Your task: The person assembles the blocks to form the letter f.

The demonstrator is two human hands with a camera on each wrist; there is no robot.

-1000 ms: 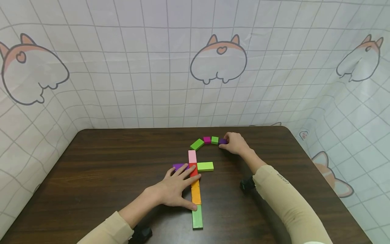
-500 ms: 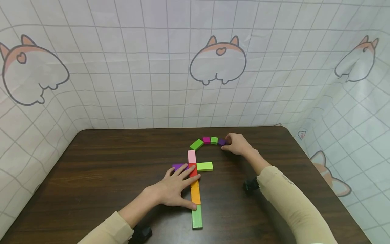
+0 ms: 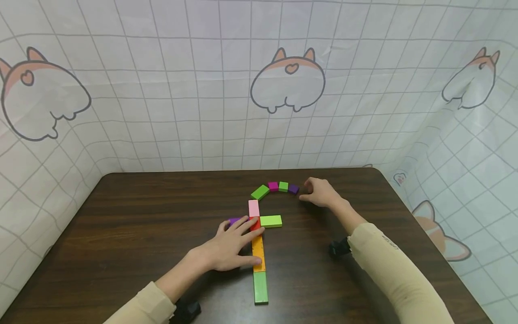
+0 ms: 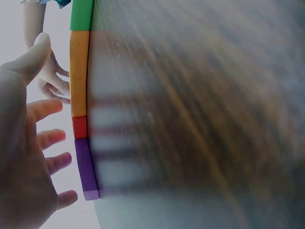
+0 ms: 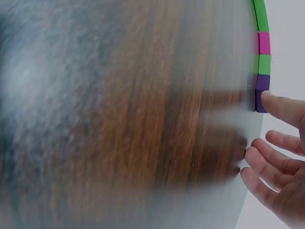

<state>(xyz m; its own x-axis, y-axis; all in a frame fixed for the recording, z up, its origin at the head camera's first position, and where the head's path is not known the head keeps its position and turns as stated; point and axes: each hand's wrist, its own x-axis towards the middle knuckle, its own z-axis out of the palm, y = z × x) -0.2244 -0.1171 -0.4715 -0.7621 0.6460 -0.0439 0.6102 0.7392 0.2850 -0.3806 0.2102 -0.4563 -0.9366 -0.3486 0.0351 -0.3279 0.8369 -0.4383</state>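
Observation:
A column of flat blocks lies on the table: a green block (image 3: 261, 288), an orange block (image 3: 258, 253), a red block (image 3: 254, 226) and a pink block (image 3: 253, 208). Crossing it at the red one are a purple block (image 4: 86, 167) on the left and a lime block (image 3: 271, 221) on the right. My left hand (image 3: 226, 249) spreads its fingers over the column, holding nothing. Beyond the pink block curves a row: a long green block (image 3: 260, 192), a magenta block (image 3: 273, 186), a small green block (image 3: 283, 186) and a dark purple block (image 3: 293, 189). Just right of that last one, my right hand (image 3: 322, 193) holds nothing.
The dark wooden table (image 3: 141, 225) ends at a back edge not far behind the curved row. A white grid-patterned curtain (image 3: 182, 103) with cartoon prints hangs behind and along both sides.
The dark purple block has turned slightly beside the small green one. My right hand has let go of it and drawn a little to the right. The left hand has barely shifted.

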